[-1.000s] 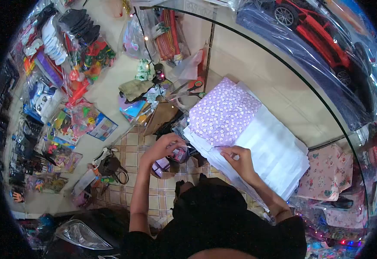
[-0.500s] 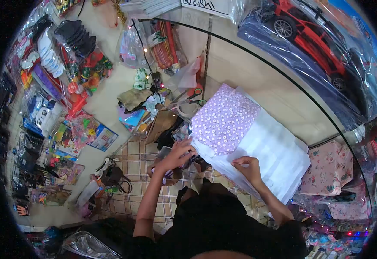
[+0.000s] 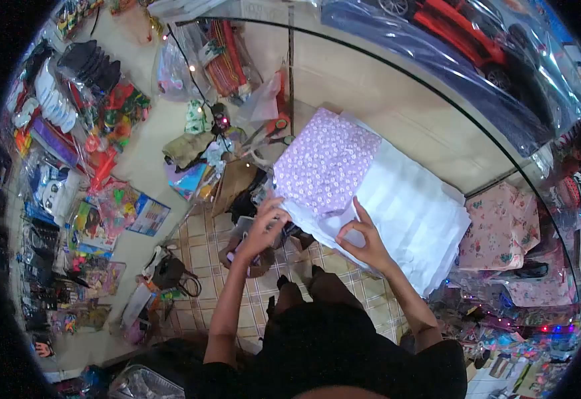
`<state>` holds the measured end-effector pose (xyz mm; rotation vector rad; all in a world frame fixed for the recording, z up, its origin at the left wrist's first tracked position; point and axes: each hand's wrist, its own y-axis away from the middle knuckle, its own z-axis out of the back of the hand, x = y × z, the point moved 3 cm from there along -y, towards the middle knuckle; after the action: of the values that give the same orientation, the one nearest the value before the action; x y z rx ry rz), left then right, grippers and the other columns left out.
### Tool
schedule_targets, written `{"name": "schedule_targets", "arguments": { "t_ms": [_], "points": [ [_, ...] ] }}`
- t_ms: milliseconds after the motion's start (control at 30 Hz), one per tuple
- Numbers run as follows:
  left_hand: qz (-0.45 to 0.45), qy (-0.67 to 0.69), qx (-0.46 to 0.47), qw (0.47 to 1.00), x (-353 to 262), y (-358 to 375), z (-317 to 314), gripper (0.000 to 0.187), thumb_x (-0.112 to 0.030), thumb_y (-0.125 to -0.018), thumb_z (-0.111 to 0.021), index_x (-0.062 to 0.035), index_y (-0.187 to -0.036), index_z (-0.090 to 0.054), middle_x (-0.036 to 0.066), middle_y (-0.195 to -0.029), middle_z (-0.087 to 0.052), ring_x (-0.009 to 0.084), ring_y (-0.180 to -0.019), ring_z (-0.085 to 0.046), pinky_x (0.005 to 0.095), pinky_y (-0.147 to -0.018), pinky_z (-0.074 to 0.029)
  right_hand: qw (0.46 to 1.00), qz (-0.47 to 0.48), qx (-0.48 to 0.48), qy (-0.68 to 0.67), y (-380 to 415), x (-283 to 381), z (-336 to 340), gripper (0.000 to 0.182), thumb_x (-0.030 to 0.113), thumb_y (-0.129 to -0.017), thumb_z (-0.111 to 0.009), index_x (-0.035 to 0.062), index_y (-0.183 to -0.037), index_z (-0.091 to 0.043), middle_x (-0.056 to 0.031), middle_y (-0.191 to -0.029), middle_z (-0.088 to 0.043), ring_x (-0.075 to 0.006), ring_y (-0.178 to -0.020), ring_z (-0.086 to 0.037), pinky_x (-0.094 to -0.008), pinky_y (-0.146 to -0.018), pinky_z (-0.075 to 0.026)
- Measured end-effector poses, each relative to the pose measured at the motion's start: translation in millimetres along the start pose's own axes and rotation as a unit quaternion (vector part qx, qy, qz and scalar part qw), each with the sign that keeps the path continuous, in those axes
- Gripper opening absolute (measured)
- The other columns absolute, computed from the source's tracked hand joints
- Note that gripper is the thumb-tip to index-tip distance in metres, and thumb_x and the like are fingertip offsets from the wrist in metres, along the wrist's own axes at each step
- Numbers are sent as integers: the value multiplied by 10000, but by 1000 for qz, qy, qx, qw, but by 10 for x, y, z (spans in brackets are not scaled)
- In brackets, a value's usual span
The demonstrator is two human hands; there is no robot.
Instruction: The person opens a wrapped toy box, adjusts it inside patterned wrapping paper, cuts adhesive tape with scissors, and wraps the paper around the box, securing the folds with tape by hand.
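Note:
A lavender sheet with small white flowers (image 3: 327, 159), which looks like wrapping paper, lies folded over a package-like shape. White sheets (image 3: 410, 213) spread under it and to its right on the glass counter. My left hand (image 3: 267, 226) is at the near left corner of the floral wrapping paper, its fingers curled on the pale edge there. By the near edge of the floral part, my right hand (image 3: 368, 246) pinches thumb and index finger together, with another finger stretched out. Whatever is in that pinch is too small to make out.
Scissors (image 3: 278, 124) lie behind the paper. A boxed red toy car (image 3: 460, 30) stands beyond the curved glass edge. Pink floral packs (image 3: 500, 226) sit at the right. Bagged toys (image 3: 121, 113) cover the left counter. An open box (image 3: 250, 259) stands below my left hand.
My view has shifted, so the counter and paper sit further left. My right hand has a finger more raised over the paper, and its pinch faces left. My left hand stays at the corner.

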<state>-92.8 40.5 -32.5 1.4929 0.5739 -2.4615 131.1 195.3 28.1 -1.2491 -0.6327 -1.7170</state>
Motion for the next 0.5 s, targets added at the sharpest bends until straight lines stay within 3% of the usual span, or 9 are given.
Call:
{"name": "schedule_targets", "arguments": {
  "t_ms": [100, 133, 267, 367, 500],
  "points": [
    [-34, -66, -49, 996, -29, -2, 58, 112, -177, -908, -590, -84, -942, -643, 134, -1288, -492, 346, -1323, -352, 438, -1104, -222, 996, 33, -15, 77, 118, 41, -18, 91, 116, -794, -715, 103, -866, -661, -254, -1525, -189, -443, -1427, -103, -493, -1138, -172],
    [-36, -77, -51, 995, -23, 4, 65, 107, -171, -903, -592, -87, -943, -644, 135, -1289, -490, 347, -1305, -371, 437, -1091, -240, 993, 58, -4, 100, 132, 33, -37, 128, 66, -760, -710, 83, -869, -645, -211, -1523, -212, -416, -1414, -186, -466, -1112, -226],
    [-85, -211, -45, 973, -30, -44, 25, 111, -153, -890, -595, -94, -968, -647, 133, -1256, -511, 334, -1217, -448, 430, -1029, -307, 963, 153, -12, 220, 79, 62, -46, 126, 75, -765, -701, 86, -873, -636, -206, -1416, -347, -369, -1254, -354, -467, -1040, -315],
    [-34, -234, 2, 972, -67, -92, 33, 133, -144, -888, -590, -89, -997, -642, 133, -1222, -531, 313, -1180, -478, 421, -1002, -325, 962, 152, 17, 226, 19, 201, -9, 127, 53, -773, -692, 82, -881, -632, -204, -1399, -358, -356, -1171, -417, -441, -1008, -352],
    [-34, -204, 12, 978, -75, -127, -4, 146, -114, -892, -575, -53, -1014, -625, 171, -1200, -568, 341, -1145, -526, 415, -985, -376, 982, 97, 157, 46, -106, 154, -91, 106, 17, -791, -672, 64, -855, -601, -210, -1382, -352, -396, -1270, -415, -413, -1040, -367]
  ]
}}
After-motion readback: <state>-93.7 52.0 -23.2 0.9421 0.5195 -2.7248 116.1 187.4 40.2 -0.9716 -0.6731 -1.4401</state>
